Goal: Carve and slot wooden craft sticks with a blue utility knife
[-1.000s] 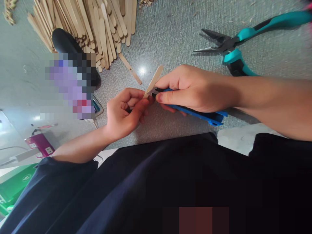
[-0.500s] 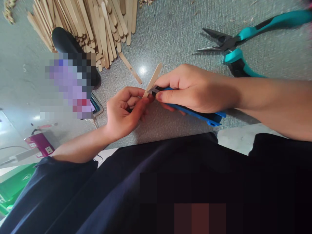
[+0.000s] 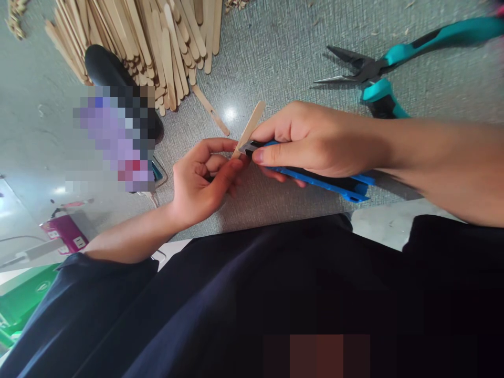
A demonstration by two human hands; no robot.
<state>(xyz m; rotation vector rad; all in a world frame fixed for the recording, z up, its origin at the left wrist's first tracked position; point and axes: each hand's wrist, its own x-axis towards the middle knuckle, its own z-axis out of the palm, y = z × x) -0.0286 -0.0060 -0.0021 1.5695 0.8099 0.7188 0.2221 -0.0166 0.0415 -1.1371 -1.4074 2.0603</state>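
Left hand (image 3: 200,181): fingers pinched on the lower end of a wooden stick (image 3: 252,122), which tilts up toward 1 o'clock, just above the table (image 3: 275,58) near frame centre. Right hand (image 3: 315,139): clenched around a blue knife (image 3: 326,182), tip against the stick where the hands meet. Stick pile (image 3: 157,37) at 11 o'clock, teal pliers (image 3: 378,68) at 2 o'clock, lying apart from both hands. Containers: magenta box (image 3: 65,231) and green box (image 3: 23,296) at 8 o'clock, contents not visible. Labels on both are too small to read.
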